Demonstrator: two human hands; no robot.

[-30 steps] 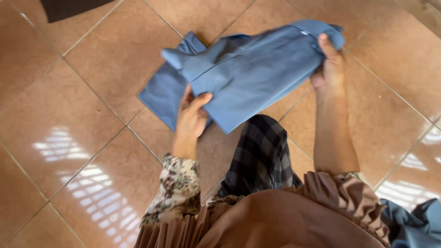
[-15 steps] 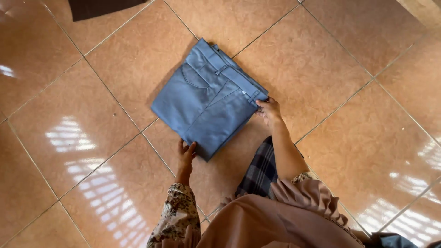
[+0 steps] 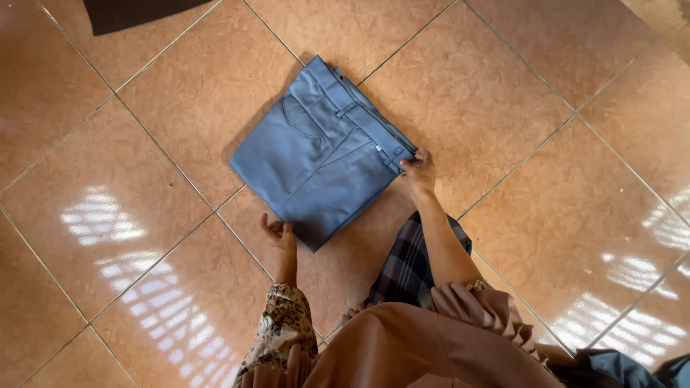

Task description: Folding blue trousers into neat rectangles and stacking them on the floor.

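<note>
1. Folded blue trousers (image 3: 323,154) lie flat on the tile floor (image 3: 503,108), long axis diagonal.
2. Your right hand (image 3: 419,171) fingers pinch the waistband corner.
3. Your left hand (image 3: 279,231) is loosely open, touching the near edge.

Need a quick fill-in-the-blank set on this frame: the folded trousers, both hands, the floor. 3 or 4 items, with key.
1. The folded trousers are ____ in colour.
2. They lie flat on a floor of orange-brown ____.
3. The right hand touches the trousers at the ____ end.
4. The left hand rests at the edge nearest the person, its grip ____.

Missing words: blue; tiles; waistband; open
</note>
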